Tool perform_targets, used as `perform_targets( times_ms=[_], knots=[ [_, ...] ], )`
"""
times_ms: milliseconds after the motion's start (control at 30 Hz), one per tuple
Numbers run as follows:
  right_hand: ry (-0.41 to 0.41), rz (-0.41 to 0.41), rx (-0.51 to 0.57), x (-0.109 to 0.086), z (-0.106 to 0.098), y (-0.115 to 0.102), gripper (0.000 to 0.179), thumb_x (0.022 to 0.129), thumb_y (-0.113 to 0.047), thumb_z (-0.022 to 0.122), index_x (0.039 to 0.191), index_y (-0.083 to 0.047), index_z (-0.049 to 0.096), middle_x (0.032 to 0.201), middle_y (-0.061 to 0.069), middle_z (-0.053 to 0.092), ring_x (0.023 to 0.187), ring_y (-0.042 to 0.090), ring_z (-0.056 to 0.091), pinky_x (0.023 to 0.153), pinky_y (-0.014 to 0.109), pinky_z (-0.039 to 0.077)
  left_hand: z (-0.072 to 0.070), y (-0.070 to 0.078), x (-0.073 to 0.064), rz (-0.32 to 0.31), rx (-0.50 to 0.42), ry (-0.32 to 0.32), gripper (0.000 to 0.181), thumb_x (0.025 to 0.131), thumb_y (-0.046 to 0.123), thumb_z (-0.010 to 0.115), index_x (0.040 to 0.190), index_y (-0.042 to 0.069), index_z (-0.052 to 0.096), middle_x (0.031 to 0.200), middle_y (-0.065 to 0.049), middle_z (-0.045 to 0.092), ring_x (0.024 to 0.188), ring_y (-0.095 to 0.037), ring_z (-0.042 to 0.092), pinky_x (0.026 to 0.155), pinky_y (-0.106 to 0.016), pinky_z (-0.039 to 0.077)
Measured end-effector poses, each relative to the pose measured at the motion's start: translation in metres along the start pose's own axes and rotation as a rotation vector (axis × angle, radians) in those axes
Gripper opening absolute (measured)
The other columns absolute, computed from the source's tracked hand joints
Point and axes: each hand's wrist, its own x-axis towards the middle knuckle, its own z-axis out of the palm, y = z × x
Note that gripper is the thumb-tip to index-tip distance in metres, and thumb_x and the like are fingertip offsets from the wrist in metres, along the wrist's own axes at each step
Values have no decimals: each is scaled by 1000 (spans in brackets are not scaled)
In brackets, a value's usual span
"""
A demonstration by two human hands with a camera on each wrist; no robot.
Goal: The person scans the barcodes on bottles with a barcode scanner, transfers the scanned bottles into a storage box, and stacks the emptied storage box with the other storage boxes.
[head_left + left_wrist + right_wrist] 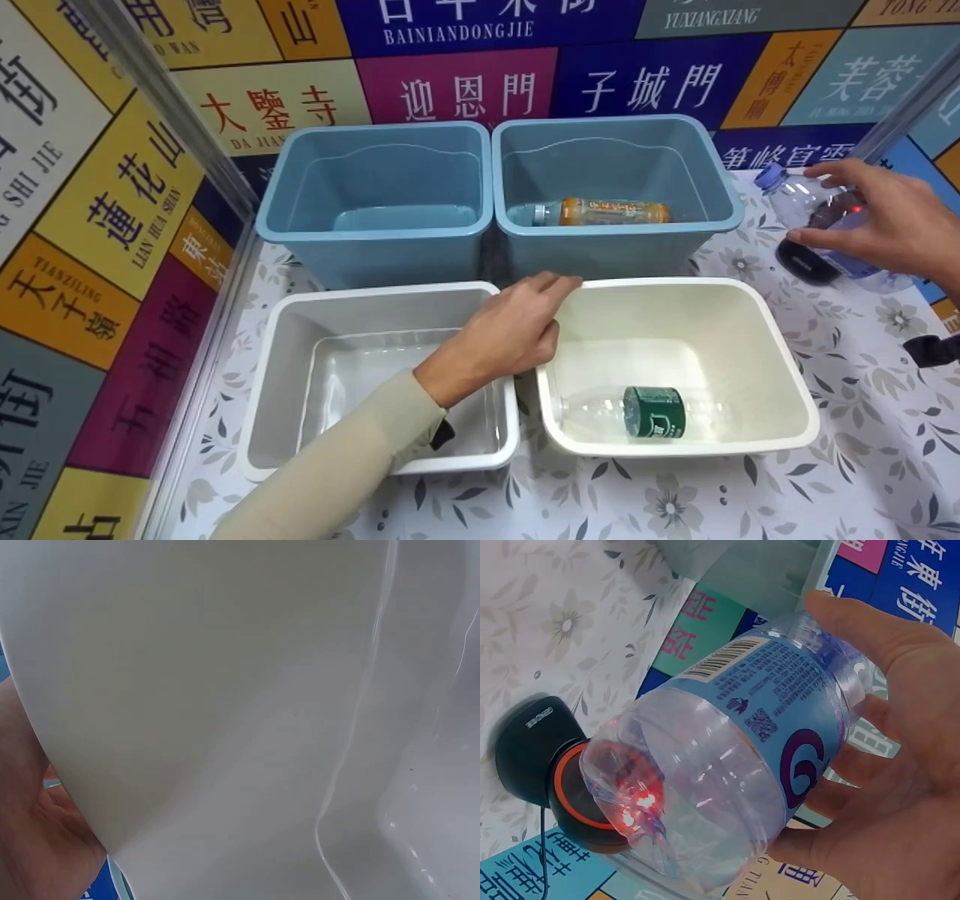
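Note:
My right hand grips a clear plastic bottle with a purple cap at the table's right side. In the right wrist view, the bottle shows a blue label with a barcode, and its base faces a black scanner glowing red. My left hand reaches over the grey bin, fingers loosely bent by the back left corner of the cream bin. Whether it touches that rim is unclear. In the left wrist view, the grey bin's wall hides part of the hand.
Two blue bins stand behind; the right blue bin holds a bottle with an orange label. The left blue bin is beside it. Inside the cream bin lies a bottle with a green label. Printed panels border the table.

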Motion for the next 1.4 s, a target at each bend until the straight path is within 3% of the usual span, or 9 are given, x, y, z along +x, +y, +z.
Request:
perform_targets(
  times_ms=[167, 433, 600, 700, 867, 1067, 1400],
  knots=[
    [8, 43, 13, 1, 3, 7, 90, 84, -40, 79, 152, -6, 32, 127, 40, 51, 106, 58, 55, 85, 74, 45, -1, 1, 0, -3, 3, -3, 59, 86, 4, 49, 144, 9, 51, 134, -10, 62, 119, -22, 64, 96, -36, 56],
    [36, 74, 14, 4, 6, 15, 88, 83, -34, 80, 150, -5, 31, 127, 38, 48, 104, 58, 54, 80, 71, 50, -1, 1, 0, -14, 14, -19, 58, 87, 6, 49, 145, 10, 49, 135, -10, 61, 120, -22, 63, 98, -36, 55],
    [46, 115, 44, 6, 7, 18, 85, 85, -26, 78, 149, -2, 27, 128, 37, 45, 105, 57, 51, 87, 72, 47, -1, 1, 0, -12, 15, -18, 58, 87, 6, 50, 145, 10, 49, 135, -10, 61, 120, -22, 63, 98, -36, 55],
    [43, 158, 63, 8, 8, 20, 85, 86, -28, 77, 147, -3, 23, 128, 39, 48, 106, 58, 52, 87, 71, 48, -1, 1, -1, -17, 10, -20, 58, 87, 6, 50, 145, 10, 49, 135, -10, 61, 120, -22, 63, 98, -36, 55],
    [36, 186, 62, 12, 9, 25, 86, 85, -32, 78, 143, -7, 20, 128, 41, 52, 98, 59, 59, 76, 64, 56, -1, 2, -1, -24, 4, -16, 57, 88, 6, 50, 144, 11, 50, 135, -9, 62, 119, -21, 63, 97, -35, 55],
    [47, 215, 10, 15, 12, 25, 94, 84, -41, 77, 147, -4, 18, 136, 42, 41, 102, 58, 49, 84, 71, 48, -1, 2, -1, -23, 6, -15, 57, 87, 6, 50, 144, 11, 50, 134, -8, 62, 120, -20, 63, 97, -36, 55],
    [79, 268, -37, 20, 16, 27, 106, 78, -55, 78, 147, 0, 19, 130, 39, 37, 100, 54, 45, 80, 69, 46, -2, 2, -1, -11, 10, -9, 58, 86, 4, 49, 144, 10, 50, 133, -9, 62, 120, -21, 63, 100, -35, 53]
  ],
)
